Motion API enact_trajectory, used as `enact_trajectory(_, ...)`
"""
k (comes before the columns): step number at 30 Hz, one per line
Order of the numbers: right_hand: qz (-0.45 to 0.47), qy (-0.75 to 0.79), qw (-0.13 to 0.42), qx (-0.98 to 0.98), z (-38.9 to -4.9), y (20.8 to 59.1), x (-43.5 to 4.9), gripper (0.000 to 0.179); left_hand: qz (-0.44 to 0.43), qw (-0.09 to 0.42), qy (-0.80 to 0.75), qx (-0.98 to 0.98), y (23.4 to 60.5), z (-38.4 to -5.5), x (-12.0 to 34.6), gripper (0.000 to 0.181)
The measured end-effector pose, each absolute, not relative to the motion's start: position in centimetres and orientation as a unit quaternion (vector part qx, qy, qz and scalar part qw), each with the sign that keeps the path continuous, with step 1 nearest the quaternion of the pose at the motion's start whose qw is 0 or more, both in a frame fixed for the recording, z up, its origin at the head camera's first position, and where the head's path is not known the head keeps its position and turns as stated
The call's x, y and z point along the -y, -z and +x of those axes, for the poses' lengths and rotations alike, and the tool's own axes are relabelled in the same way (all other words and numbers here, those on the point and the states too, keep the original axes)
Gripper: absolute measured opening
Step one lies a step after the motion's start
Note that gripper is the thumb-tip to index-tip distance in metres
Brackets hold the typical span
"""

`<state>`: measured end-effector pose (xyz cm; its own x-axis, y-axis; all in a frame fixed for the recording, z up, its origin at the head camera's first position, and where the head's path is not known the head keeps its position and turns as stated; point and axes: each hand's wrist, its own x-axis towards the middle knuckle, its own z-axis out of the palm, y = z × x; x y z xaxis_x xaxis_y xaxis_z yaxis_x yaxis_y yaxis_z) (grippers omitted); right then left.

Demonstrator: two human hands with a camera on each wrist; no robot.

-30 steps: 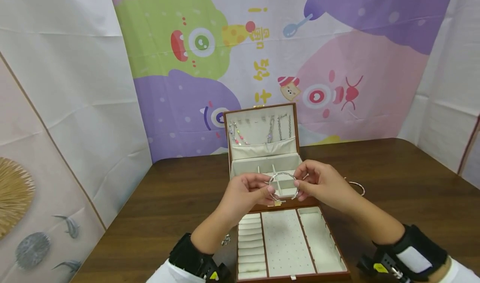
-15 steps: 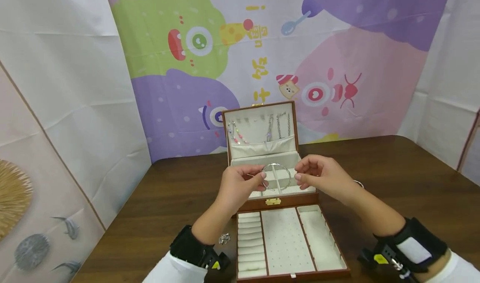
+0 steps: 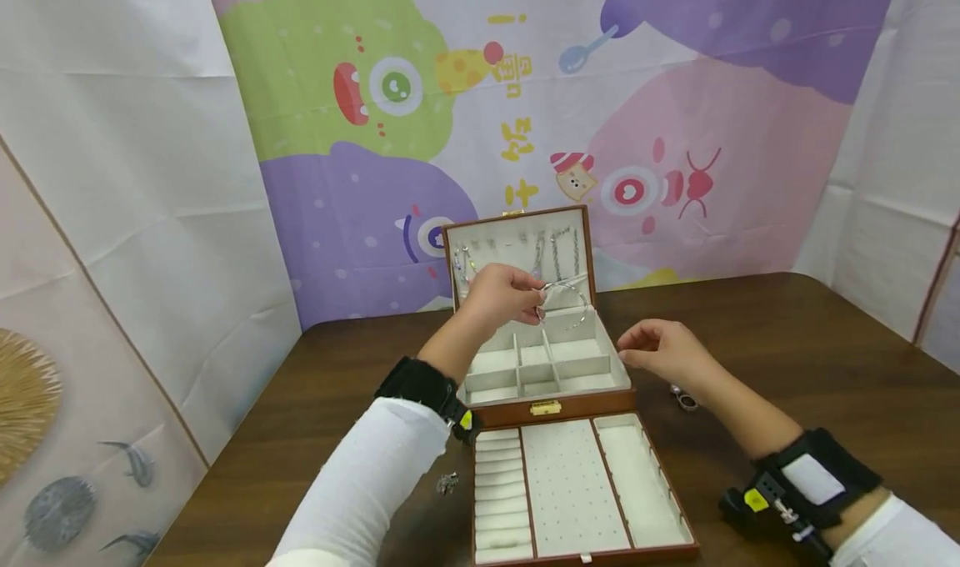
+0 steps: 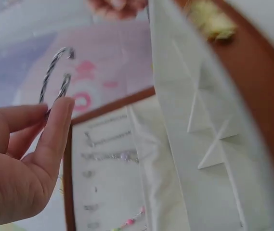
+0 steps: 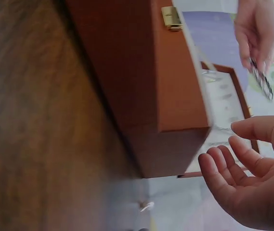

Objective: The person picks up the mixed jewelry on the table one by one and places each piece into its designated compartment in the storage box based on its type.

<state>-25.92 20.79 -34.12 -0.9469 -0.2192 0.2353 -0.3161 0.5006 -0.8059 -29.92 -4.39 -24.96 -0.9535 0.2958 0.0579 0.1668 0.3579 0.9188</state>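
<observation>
My left hand (image 3: pixel 501 295) pinches a silver bracelet (image 3: pixel 586 302) between thumb and fingers, raised in front of the lid of a brown jewelry box (image 3: pixel 588 401). In the left wrist view the bracelet (image 4: pixel 45 79) is a twisted cuff with a gap between its two ends. The box's upper compartments (image 3: pixel 498 394), lined in white, lie below that hand. Beside the box's right edge, my right hand (image 3: pixel 666 354) holds nothing. Its fingers curl loosely with the thumb apart in the right wrist view. Necklaces (image 3: pixel 565 254) hang inside the raised lid, partly hidden by the left hand.
A drawer (image 3: pixel 577 484) with ring rolls and a dotted panel extends from the box front. A small silver piece (image 3: pixel 447 484) lies left of it on the dark wooden table (image 3: pixel 337 408). More silver jewelry (image 3: pixel 684 398) lies near the right forearm. A cartoon cloth hangs behind.
Both hands held the bracelet at first; the right hand let go and drew away to the right. My left hand has carried the bracelet up and forward toward the lid.
</observation>
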Motion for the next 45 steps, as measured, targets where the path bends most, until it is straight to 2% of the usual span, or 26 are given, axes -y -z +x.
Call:
enact_trajectory(8,0.127,-0.523,0.006,0.843,-26.5,35.5,-20.7,0.023,0.083,0.121,-0.548,-0.823,24.9,-34.4,2.5,0.027)
enact_trajectory(14,0.121,-0.557,-0.036,0.821,-26.5,35.7,-20.7,0.037,0.003,0.181,-0.554,-0.812,26.6,-36.7,1.8,0.024)
enact_trajectory(19,0.109,-0.572,-0.085,0.809,-26.3,35.5,-20.8,0.052,-0.061,0.240,-0.547,-0.800,31.1,-42.1,0.5,0.017)
enact_trajectory(23,0.099,-0.587,-0.115,0.796,-26.3,35.2,-20.7,0.058,-0.096,0.246,-0.535,-0.802,35.1,-46.2,-1.0,0.017)
enact_trajectory(28,0.100,-0.593,-0.122,0.789,-26.4,35.1,-20.7,0.061,-0.129,0.265,-0.556,-0.777,39.6,-51.1,-2.3,0.020)
enact_trajectory(31,0.100,-0.595,-0.122,0.788,-26.3,35.1,-20.7,0.061,-0.144,0.275,-0.573,-0.758,41.1,-52.3,-2.7,0.019)
enact_trajectory(34,0.101,-0.595,-0.124,0.788,-26.3,35.3,-20.7,0.060,-0.137,0.270,-0.544,-0.783,39.9,-50.1,-2.6,0.013)
enact_trajectory(37,0.101,-0.595,-0.126,0.787,-26.3,35.5,-20.8,0.060,-0.096,0.206,-0.432,-0.873,36.0,-43.8,-2.3,0.015)
enact_trajectory(41,0.101,-0.596,-0.125,0.787,-26.2,35.7,-20.7,0.061,-0.083,0.110,-0.311,-0.940,31.0,-35.7,-2.2,0.015)
enact_trajectory(45,0.100,-0.596,-0.121,0.788,-26.2,35.8,-20.7,0.060,-0.089,0.070,-0.320,-0.940,30.8,-34.7,-2.2,0.012)
